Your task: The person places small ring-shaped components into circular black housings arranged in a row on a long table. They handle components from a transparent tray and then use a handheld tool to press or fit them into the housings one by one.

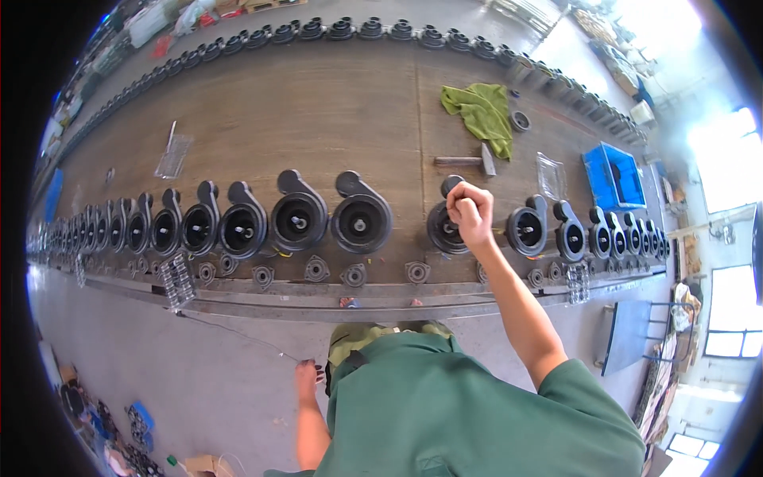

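**Right fist at a pump casing in the bench row**

Head view: the right hand [470,213] is clenched in a fist directly over a black pump casing [445,224]; whether the fingers [463,199] grip a small tool or part I cannot tell. The casing lies flat just under the knuckles, its round bore facing up and its outlet neck pointing away from the person, so its long axis runs across the workbench [318,111]. Judging from this, pressing straight down over the bore would suit best. A hammer [469,160] lies beyond the fingers. The left hand [306,378] hangs low beside the hip, fingers loosely curled around a dark object.
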`<state>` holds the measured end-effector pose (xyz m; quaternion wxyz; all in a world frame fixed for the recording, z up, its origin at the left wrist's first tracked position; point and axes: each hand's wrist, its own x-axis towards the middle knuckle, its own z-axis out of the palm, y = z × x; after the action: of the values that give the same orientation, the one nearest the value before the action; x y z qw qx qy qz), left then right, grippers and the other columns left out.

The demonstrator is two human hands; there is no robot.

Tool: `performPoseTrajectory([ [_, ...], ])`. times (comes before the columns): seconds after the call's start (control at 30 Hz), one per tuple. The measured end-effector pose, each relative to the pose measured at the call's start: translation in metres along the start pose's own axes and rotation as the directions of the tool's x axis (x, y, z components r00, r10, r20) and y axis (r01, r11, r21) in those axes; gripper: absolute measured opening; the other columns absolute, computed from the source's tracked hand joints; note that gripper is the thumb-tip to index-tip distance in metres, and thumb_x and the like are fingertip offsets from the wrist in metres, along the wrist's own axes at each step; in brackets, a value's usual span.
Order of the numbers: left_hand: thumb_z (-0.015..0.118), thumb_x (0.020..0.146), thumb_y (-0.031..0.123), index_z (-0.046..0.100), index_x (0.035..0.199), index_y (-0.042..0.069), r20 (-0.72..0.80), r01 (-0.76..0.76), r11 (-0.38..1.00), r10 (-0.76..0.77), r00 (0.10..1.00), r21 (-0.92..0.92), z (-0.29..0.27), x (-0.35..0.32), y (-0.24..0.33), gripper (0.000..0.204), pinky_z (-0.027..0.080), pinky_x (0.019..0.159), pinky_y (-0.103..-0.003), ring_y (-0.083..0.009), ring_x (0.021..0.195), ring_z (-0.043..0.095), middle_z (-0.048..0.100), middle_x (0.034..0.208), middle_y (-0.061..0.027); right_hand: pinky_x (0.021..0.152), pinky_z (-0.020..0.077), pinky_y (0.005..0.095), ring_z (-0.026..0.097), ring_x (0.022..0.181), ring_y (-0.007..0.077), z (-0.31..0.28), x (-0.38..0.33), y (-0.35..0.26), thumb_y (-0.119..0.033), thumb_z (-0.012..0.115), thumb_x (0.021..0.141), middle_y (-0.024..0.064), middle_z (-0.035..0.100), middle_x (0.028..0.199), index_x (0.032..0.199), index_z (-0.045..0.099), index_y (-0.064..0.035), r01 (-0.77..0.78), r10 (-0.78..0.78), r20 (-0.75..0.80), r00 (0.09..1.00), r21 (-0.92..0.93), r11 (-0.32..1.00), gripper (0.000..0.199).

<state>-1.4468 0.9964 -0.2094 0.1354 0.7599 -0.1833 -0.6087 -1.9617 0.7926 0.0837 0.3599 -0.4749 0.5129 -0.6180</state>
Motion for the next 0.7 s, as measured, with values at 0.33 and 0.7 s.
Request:
performPoseTrajectory([
  [0.33, 0.056, 0.093, 0.025, 0.059, 0.116, 0.0, -0.049, -0.053, 0.998, 0.051, 0.998, -0.043, 0.011, 0.016, 0.016, 0.035, 0.055, 0.058, -0.041, -0.0278, 0.07, 0.07, 0.07, 0.091, -0.016, 0.044, 0.0284, 0.0262, 0.032, 0.045, 0.0087, 0.138, 0.035, -0.022, 0.003, 0.037, 0.075, 0.0025, 0.04, 0.05, 0.069, 0.05, 0.005, 0.021, -0.097, 0.237, 0.967, 0.303, 0.953, 0.014],
  [0.7, 0.056, 0.092, 0.025, 0.056, 0.114, 0.001, -0.051, 0.161, 0.978, -0.169, 0.984, -0.131, -0.017, 0.024, -0.051, 0.033, 0.057, 0.059, -0.046, -0.03, 0.068, 0.068, 0.068, 0.089, -0.0154, 0.043, 0.0298, 0.0244, 0.039, 0.041, 0.0078, 0.156, 0.026, 0.043, -0.004, 0.042, 0.071, 0.0004, 0.044, 0.048, 0.064, 0.054, 0.0009, 0.046, -0.053, 0.333, 0.941, 0.029, 0.999, 0.014],
])
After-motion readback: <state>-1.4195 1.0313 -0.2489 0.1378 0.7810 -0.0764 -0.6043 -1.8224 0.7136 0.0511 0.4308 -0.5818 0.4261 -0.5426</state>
